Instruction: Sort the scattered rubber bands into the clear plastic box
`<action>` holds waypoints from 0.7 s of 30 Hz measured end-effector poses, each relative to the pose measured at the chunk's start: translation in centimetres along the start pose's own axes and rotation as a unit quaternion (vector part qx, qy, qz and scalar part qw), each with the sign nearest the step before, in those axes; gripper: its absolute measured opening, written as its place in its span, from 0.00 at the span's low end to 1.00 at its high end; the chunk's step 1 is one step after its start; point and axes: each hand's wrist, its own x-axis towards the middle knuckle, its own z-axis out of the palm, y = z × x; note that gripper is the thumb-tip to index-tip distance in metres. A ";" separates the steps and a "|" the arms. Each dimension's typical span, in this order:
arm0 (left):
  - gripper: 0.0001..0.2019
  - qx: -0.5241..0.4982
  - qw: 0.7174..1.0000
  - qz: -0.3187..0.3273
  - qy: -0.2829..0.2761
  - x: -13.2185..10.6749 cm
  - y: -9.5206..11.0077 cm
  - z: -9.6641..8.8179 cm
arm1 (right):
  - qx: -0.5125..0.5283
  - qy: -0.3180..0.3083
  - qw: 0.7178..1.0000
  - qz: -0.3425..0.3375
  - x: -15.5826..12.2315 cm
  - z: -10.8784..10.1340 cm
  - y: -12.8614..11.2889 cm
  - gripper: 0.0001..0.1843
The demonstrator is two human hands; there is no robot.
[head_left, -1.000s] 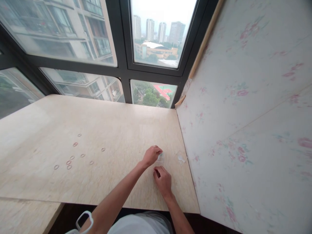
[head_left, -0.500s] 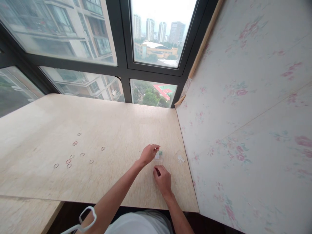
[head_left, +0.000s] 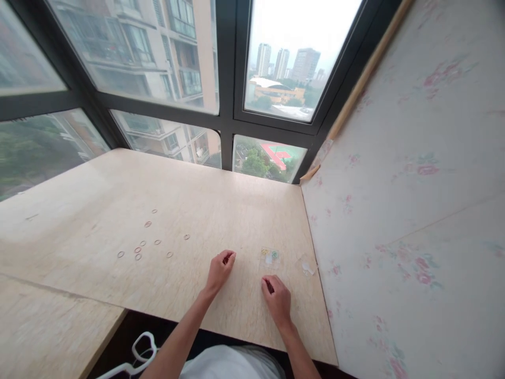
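Box (head_left: 275,265), clear (green, yellow rings (head_left: 275,255) inside).

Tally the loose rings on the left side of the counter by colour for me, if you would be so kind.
Reddish thin round rings: 2
Dull brownish-grey thin round rings: 7
Total: 9, counting the farther reddish one as single, though it may be doubled.

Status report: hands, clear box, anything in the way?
Left hand, right hand: curled, contents unclear. Clear box untouched; green item, yellow item inside. No visible obstruction.
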 end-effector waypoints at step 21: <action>0.02 -0.004 0.997 0.080 -0.010 -3.7 -1.8 -1.0 | 0.049 -0.249 0.953 -0.166 12.2 12.6 -17.7 0.13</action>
